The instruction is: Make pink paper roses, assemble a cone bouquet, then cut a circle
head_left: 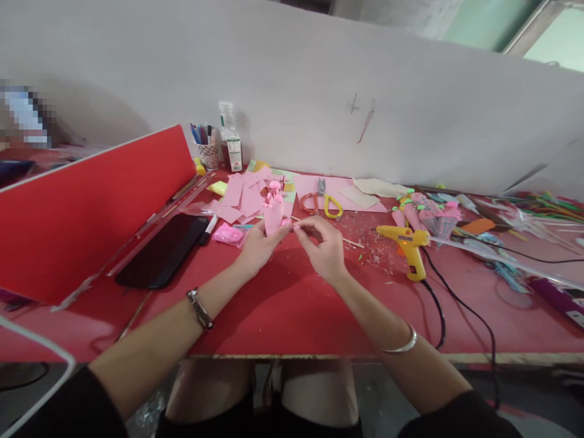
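My left hand (256, 249) is closed around a small pink paper cone (274, 218) topped with little pink clay-like pieces, held upright above the red table. Just to its right, my right hand (326, 248) pinches with thumb and forefinger close to the left thumb. A tiny pink bit shows between the two hands, but what the right fingertips hold is too small to make out. A thin wooden stick (353, 243) lies behind the right hand. Beside the left hand rests a packet of pink modelling clay (227, 233).
Pink paper pieces (234, 190) and scissors (322, 198) lie behind my hands. A yellow glue gun (407, 246) with its cord stands right, near finished cones (413, 216). Left are a black phone (164, 250), a red board (100, 213), a pen cup (208, 154) and a bottle (232, 143).
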`<state>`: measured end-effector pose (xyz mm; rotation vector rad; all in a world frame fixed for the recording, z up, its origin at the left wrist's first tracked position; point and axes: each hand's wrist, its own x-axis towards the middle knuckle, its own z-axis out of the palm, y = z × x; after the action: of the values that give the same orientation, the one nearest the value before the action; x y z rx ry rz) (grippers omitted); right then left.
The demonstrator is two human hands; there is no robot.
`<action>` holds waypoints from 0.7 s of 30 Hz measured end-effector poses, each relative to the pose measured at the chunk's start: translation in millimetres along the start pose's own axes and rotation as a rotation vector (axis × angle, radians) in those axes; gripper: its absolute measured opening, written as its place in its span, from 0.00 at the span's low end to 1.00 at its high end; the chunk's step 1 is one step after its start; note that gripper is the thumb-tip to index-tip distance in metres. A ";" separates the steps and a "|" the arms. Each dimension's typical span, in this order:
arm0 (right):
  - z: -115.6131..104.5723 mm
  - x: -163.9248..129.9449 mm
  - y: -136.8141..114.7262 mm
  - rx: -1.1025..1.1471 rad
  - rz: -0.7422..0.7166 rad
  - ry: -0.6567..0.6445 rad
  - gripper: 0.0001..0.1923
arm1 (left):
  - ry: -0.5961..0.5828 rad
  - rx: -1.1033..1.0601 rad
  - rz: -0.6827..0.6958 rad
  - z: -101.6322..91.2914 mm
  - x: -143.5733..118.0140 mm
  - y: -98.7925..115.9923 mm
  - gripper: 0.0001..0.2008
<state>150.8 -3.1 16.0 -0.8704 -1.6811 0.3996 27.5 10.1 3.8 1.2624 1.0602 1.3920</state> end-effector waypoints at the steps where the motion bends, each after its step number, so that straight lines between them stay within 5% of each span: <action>1: -0.4 0.2 -1.3 0.022 0.016 0.030 0.03 | 0.005 0.013 -0.010 -0.3 0.2 0.0 0.13; 6: -3.5 4.1 -2.0 0.141 0.036 0.207 0.03 | 0.014 0.036 -0.033 -0.6 0.7 -0.5 0.14; 12: -4.1 5.1 5.5 0.149 0.129 0.129 0.14 | 0.012 0.037 -0.014 0.2 -0.4 -0.4 0.13; 21: -0.2 3.8 2.1 0.214 0.261 0.128 0.06 | 0.009 0.046 -0.011 0.3 -1.5 -0.3 0.13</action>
<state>151.4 1.1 17.3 -0.9368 -1.3825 0.6751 27.8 8.6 3.3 1.2823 1.1092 1.3730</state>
